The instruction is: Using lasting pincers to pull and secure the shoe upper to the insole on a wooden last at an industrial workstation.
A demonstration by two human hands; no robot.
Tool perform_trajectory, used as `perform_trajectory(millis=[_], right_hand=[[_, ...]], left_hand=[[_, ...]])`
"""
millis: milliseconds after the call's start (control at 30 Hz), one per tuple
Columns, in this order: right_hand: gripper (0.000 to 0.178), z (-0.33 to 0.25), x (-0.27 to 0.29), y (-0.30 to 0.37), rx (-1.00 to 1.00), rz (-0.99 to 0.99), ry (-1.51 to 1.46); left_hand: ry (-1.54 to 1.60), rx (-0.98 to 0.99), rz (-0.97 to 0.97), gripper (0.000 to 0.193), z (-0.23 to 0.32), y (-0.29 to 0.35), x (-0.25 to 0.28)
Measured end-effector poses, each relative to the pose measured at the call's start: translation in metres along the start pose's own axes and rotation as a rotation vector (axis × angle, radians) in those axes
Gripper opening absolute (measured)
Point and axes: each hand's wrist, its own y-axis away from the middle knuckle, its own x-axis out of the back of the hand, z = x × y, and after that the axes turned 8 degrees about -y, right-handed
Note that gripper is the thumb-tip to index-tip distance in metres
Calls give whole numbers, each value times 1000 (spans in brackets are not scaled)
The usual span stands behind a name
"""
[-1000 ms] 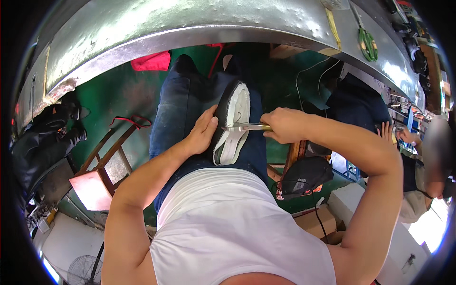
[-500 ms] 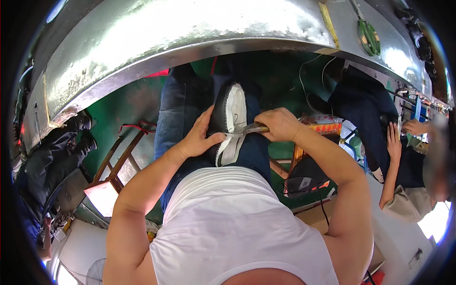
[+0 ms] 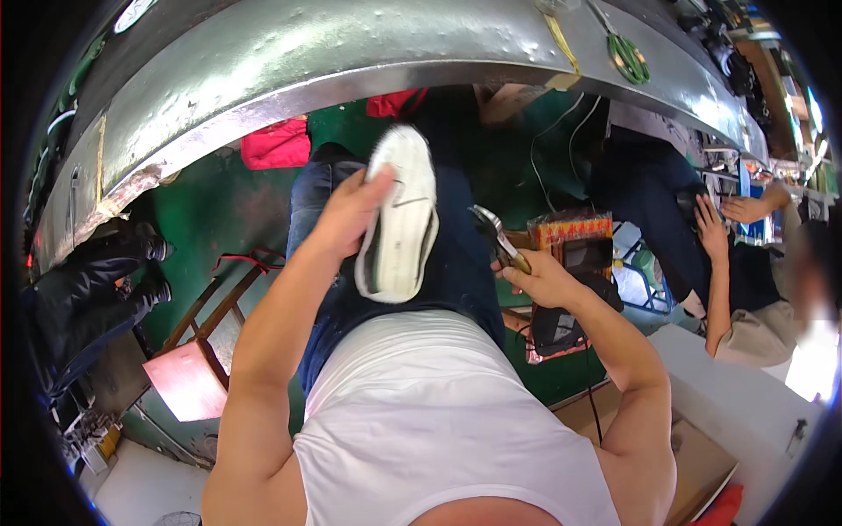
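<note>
My left hand point(image 3: 349, 215) grips a shoe point(image 3: 402, 250) by its side, thumb on the underside. The shoe lies over my thighs, toe end pointing away from me, its pale flat bottom up and a dark line across the forefoot. Motion blurs its outline a little, and the upper is mostly hidden below. To the right, apart from the shoe, my right hand point(image 3: 551, 282) is closed round the handles of metal pliers point(image 3: 491, 226). Their curved jaws point up and left, over my right leg.
A metal-topped bench point(image 3: 324, 92) curves across the far side, with green-handled scissors point(image 3: 628, 60) on it. A wooden stool point(image 3: 187, 377) stands at left, red cloth point(image 3: 275, 145) beyond. At right are an orange-patterned box point(image 3: 570, 228) and a co-worker's hands point(image 3: 712, 226). Another person's legs point(image 3: 96, 276) show far left.
The pliers have come off the shoe and moved right with my right hand. My left hand has turned the shoe so its pale bottom shows fully.
</note>
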Motion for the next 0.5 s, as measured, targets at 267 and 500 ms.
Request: perform_trajectory(millis=[267, 500], right_hand=[[24, 14, -31, 4, 51, 121, -13], [26, -11, -32, 23, 167, 20, 241]], left_hand=[[59, 160, 122, 62, -57, -27, 42], [354, 211, -148, 92, -78, -40, 66]])
